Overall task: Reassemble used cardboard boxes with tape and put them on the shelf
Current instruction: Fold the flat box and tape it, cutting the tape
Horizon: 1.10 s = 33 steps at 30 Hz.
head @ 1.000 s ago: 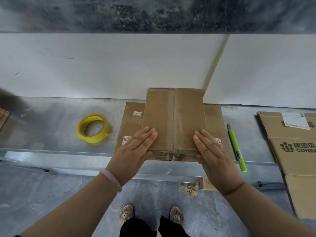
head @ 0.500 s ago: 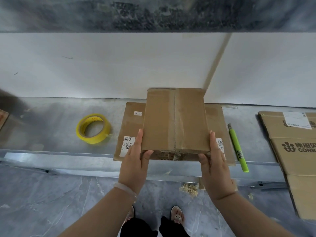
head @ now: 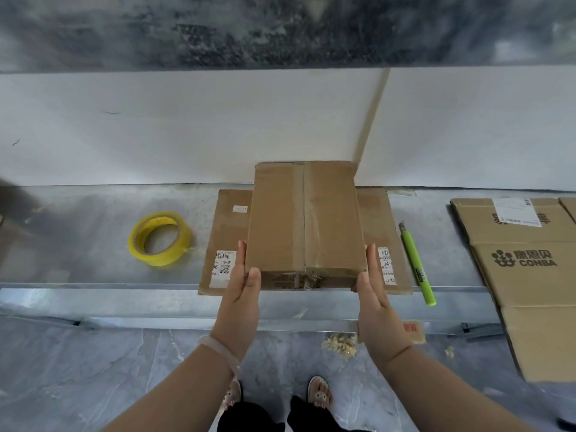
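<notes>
green cutter [head: 417, 265] lying flat — pale scraps [head: 339, 346] on floor [head: 93, 369]

Taped brown box [head: 305, 219], centre frame, seam sealed lengthwise, pressed between my left hand [head: 241, 285] and right hand [head: 372, 285], overlapping a flattened carton [head: 226, 232]. Yellow tape roll [head: 159, 238] lies at left.

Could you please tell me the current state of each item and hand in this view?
Small box: closed, centre seam taped, pressed between both hands.
Left hand: fingers straight against the box's left side.
Right hand: fingers straight against its right side.
Flattened box underneath: lying flat, unassembled.
Tape roll: lying flat, untouched.
Green knife: lying loose, untouched.
CONBA cardboard: flattened, unassembled.
</notes>
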Each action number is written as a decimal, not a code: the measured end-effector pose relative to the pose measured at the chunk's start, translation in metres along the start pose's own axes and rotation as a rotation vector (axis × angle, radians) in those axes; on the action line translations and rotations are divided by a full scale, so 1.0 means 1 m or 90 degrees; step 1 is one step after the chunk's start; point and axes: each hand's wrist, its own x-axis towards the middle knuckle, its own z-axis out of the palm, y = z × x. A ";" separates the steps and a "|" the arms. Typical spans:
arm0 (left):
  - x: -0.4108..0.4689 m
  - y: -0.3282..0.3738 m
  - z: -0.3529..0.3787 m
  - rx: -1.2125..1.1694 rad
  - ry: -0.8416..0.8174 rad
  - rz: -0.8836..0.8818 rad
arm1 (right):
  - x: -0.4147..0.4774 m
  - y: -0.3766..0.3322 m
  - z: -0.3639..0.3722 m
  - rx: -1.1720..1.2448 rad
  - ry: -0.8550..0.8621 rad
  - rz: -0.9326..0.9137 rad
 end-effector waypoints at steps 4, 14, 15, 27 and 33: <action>-0.001 0.006 0.003 0.003 0.037 -0.042 | 0.005 -0.007 -0.007 0.003 -0.013 0.072; -0.005 0.023 0.008 -0.032 0.057 -0.082 | 0.008 0.001 -0.012 0.134 0.020 0.131; -0.005 0.023 0.008 -0.034 0.059 -0.085 | 0.008 -0.002 -0.011 0.129 0.032 0.138; -0.004 0.023 0.005 -0.015 0.039 -0.083 | -0.005 -0.023 -0.011 -0.042 0.109 0.140; 0.003 0.018 0.001 0.021 0.017 -0.074 | 0.006 -0.033 -0.019 -0.046 0.057 0.153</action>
